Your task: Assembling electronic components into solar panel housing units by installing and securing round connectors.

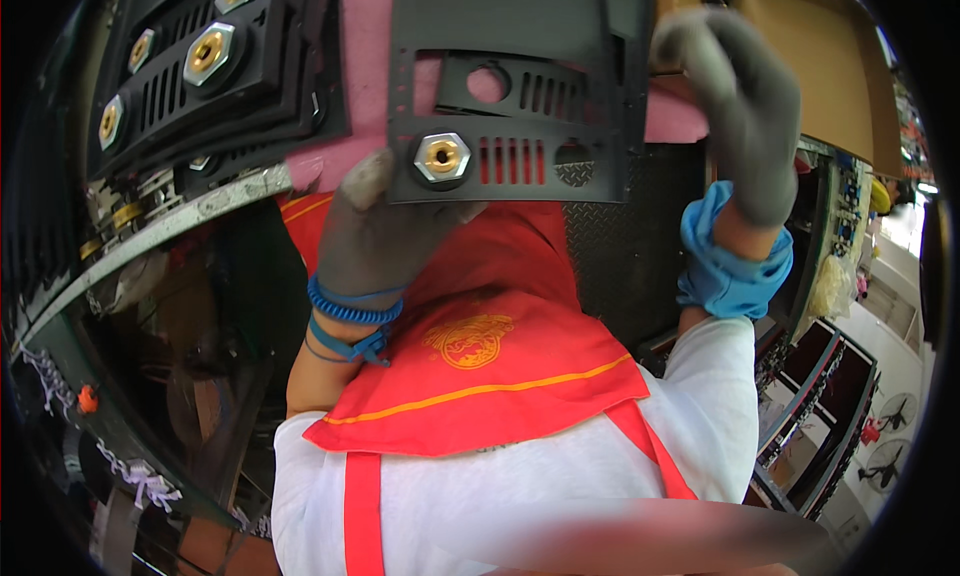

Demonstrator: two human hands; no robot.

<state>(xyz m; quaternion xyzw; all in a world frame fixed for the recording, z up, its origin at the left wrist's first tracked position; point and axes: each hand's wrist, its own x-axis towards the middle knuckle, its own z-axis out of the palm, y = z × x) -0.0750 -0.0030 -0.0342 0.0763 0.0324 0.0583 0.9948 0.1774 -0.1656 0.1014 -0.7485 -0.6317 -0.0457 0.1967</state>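
Note:
My left hand, in a grey glove, grips the near left corner of a black slotted metal panel, thumb at its left edge and fingers underneath. Set in a round hole of that panel is a silver hex nut with a brass centre, close to my left hand. Rectangular slots and another round hole lie to its right, and a wide cutout opens above. My right hand, gloved in grey too, is raised right of the panel beside a cardboard box. Its curled fingers are blurred, so any object in them is hidden.
Stacked black panels with several hex-nut fittings stand at the left on the bench. A pink cover lies under the work. The cardboard box is at the far right. A metal bench edge curves along the left.

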